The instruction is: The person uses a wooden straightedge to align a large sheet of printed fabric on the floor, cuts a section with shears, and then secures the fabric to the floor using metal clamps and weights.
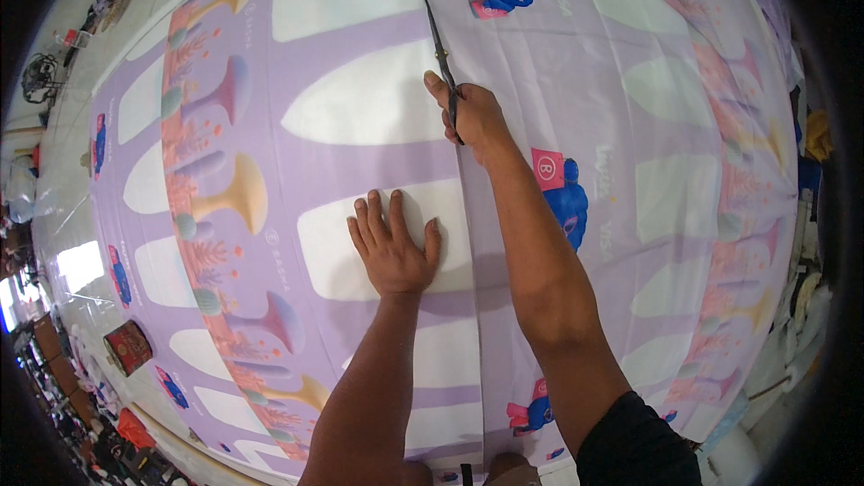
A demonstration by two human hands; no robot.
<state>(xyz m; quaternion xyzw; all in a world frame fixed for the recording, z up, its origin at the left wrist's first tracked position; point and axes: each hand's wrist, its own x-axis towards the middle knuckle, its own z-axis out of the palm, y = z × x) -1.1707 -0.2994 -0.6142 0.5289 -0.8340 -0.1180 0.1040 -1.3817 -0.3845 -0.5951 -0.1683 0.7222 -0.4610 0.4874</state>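
Note:
A large sheet of printed lilac fabric [355, 162] lies spread out beneath both arms, with white shapes, coral patterns and blue figures on it. My right hand [475, 117] is wrapped round dark scissors [441, 54], whose blades point to the far side along a lengthwise line in the fabric. Whether the blades are parted is hard to make out. From the scissors toward me, that line runs as a cut or overlapping edge. My left hand [393, 247] rests flat with fingers spread on a white shape, left of the line, and holds nothing.
A dark red tin [128, 347] stands near the fabric's left edge. Beyond it, clutter and an orange-red item [135, 429] lie at the lower left. A dark wire object [40, 78] is at the far left. Yellow cloth [817, 135] shows past the right edge.

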